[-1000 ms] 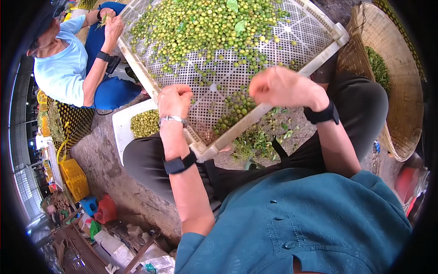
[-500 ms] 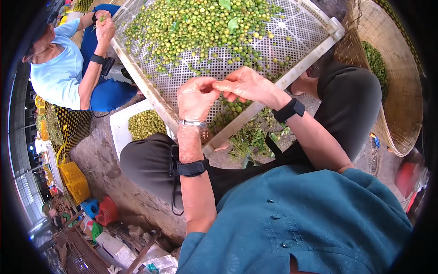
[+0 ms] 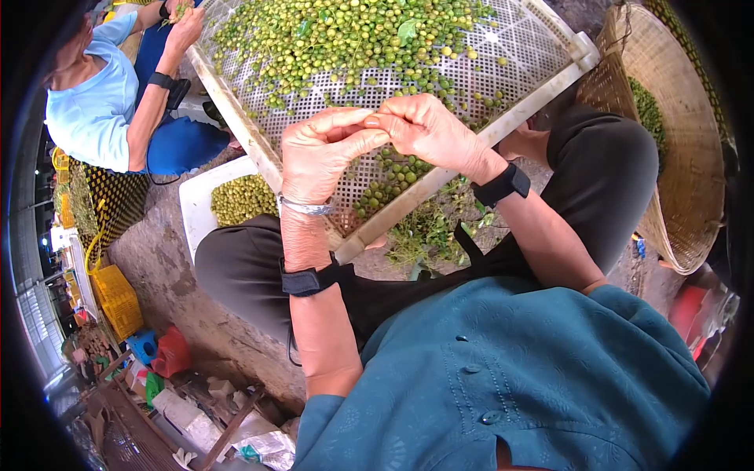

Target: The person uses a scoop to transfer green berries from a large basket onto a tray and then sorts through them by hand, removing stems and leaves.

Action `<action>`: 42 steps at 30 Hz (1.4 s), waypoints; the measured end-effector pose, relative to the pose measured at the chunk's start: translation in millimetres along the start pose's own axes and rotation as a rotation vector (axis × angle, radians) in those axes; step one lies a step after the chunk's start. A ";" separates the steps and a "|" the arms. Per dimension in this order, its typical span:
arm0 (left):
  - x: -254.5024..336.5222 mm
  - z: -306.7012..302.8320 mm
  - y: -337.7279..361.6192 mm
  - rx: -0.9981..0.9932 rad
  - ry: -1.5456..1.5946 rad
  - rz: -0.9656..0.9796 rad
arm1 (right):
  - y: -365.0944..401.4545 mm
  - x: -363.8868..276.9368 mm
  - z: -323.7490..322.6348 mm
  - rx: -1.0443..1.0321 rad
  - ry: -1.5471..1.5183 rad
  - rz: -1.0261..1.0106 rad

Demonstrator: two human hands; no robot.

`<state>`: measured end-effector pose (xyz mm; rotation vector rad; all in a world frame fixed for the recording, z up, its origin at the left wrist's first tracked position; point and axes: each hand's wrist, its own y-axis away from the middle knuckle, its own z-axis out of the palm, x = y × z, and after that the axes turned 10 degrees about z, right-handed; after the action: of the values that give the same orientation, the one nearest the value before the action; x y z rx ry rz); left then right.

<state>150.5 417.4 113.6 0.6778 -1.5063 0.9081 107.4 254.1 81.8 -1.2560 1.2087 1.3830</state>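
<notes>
Both my hands meet above the near corner of a white perforated plastic tray (image 3: 542,78). My left hand (image 3: 318,153) has thumb and fingers pinched together; whatever lies between them is hidden. Touching its fingertips, my right hand (image 3: 432,133) is also closed in a pinch, and its contents cannot be made out. A large heap of small round green fruits (image 3: 353,39), with a few leaves among them, covers the tray's far side. Below my hands, a smaller group of green fruits (image 3: 397,182) lies by the near rim.
A white container (image 3: 196,200) of yellowish fruits stands beside my left knee. Stems and leaves (image 3: 432,228) litter the ground under the tray. At right leans a woven basket (image 3: 687,141) holding greenery. A co-worker in a light blue shirt (image 3: 90,118) sits at left, near a yellow basket (image 3: 118,302).
My hands have shifted slightly up and left, and the left fingers are now straighter. The whole view has moved a little. Both hands stay pinched together at the fingertips.
</notes>
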 end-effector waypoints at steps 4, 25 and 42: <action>-1.8 -6.2 -1.7 -0.023 0.105 -0.020 | 5.2 1.7 6.4 -0.069 -0.304 0.041; -17.8 0.3 36.0 -0.419 -1.067 -0.541 | 16.0 22.9 6.2 -0.189 0.904 -0.111; -30.0 12.2 31.7 -0.200 -0.730 -0.372 | 1.6 35.6 -4.1 0.119 0.460 -0.070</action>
<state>121.8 421.4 78.8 1.1681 -1.9766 0.2113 103.0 249.8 46.5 -1.5654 1.5130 0.9808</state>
